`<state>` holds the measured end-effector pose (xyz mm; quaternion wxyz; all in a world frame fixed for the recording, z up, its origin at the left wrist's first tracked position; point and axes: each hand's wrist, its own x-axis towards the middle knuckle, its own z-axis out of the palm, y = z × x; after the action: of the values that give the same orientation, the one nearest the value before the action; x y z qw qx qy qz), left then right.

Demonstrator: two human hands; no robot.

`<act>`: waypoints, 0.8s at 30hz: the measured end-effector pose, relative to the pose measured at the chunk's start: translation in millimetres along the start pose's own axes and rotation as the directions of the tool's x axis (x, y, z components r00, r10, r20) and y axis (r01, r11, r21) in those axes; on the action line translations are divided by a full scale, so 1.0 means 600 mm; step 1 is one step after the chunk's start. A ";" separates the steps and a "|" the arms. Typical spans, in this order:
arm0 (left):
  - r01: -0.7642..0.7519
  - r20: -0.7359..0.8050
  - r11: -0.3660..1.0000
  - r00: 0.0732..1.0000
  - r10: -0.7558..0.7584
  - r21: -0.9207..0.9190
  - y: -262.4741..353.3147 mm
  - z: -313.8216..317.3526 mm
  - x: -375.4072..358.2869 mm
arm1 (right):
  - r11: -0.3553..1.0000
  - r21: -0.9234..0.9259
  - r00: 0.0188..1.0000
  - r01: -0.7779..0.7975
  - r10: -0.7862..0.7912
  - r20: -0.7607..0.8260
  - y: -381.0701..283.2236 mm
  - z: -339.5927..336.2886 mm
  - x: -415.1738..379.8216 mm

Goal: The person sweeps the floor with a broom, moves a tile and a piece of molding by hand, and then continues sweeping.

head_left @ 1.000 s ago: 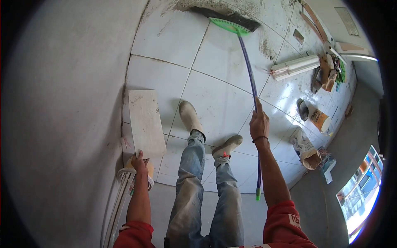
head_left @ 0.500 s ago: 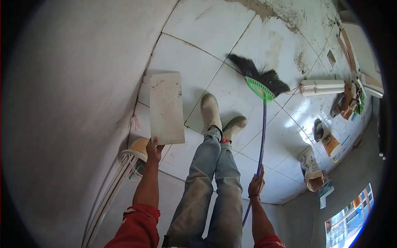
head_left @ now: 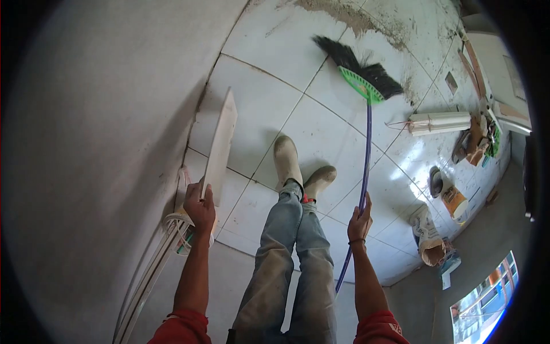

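Observation:
My left hand (head_left: 200,207) grips the near end of an off-white rectangular board (head_left: 220,146), which is turned nearly edge-on and points forward along the wall. My right hand (head_left: 360,221) is closed around the purple handle (head_left: 367,155) of a broom. At the handle's far end, the green broom head (head_left: 361,86) fans out into black bristles (head_left: 366,70) over the white floor tiles. A bucket (head_left: 215,226) is partly hidden behind my left hand and forearm.
Grey dirt (head_left: 344,18) streaks the far tiles. My light boots (head_left: 287,161) stand mid-floor. Rightward lie a bundle of white strips (head_left: 440,123), an orange-and-white container (head_left: 454,203) and an opened sack (head_left: 427,235). A plastered wall (head_left: 114,114) rises at left.
The board has swung from showing its broad face to nearly edge-on, as my left hand moved slightly up and left. The broom head has shifted farther forward, with my right hand following.

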<state>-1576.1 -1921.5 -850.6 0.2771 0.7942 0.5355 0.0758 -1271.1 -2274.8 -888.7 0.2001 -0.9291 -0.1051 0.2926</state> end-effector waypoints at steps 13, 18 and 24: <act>-0.346 0.396 0.829 0.903 0.167 0.440 -0.102 0.108 -0.108 | 0.983 -0.055 0.976 -0.176 0.181 0.120 0.065 0.031 0.000; -0.471 0.610 0.659 0.792 0.023 0.587 -0.160 0.210 -0.162 | 0.994 -0.054 0.994 -0.092 0.095 0.060 0.110 0.063 0.005; -0.454 0.517 0.603 0.852 0.080 0.656 -0.219 0.333 -0.154 | 0.989 -0.070 0.988 -0.129 0.134 0.070 0.145 0.088 0.007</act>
<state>-1637.3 -2039.7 -1069.4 0.0162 0.9037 0.3114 -0.2934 -1291.7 -2335.0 -967.8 0.1457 -0.9285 -0.0604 0.3360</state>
